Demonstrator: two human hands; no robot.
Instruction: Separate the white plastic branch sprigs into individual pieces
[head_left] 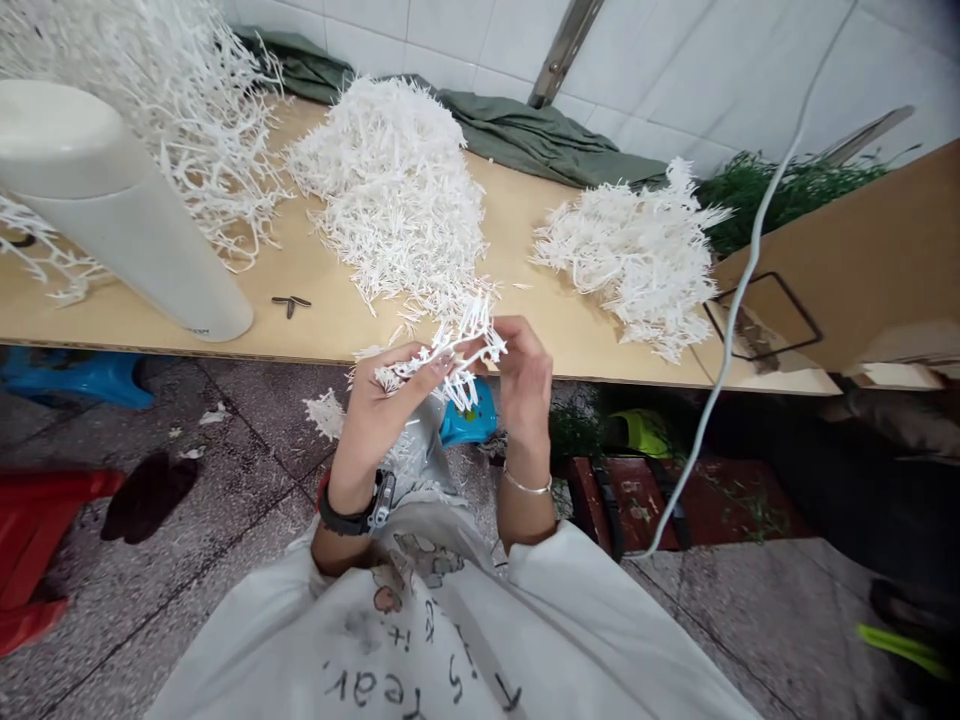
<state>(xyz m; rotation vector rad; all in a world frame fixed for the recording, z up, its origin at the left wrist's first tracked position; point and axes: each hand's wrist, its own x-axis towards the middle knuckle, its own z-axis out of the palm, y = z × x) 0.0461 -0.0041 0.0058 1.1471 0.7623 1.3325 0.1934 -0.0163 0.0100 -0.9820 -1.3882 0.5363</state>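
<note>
My left hand is closed on a white branched plastic piece, with its thumb laid across the stems and more white bits beneath. At the other side of the piece, my right hand has bent fingers touching the branch; its fingertips are partly hidden behind the prongs. Both hands are just over the table's front edge. Beyond them rises a large heap of small white plastic pieces. To the right lies a smaller heap of white sprigs.
A tall white bottle stands at left, before a tangled pile of white branches. Dark seeds lie on the cardboard tabletop. A pale cable hangs at right near a cardboard box. Blue stools stand below.
</note>
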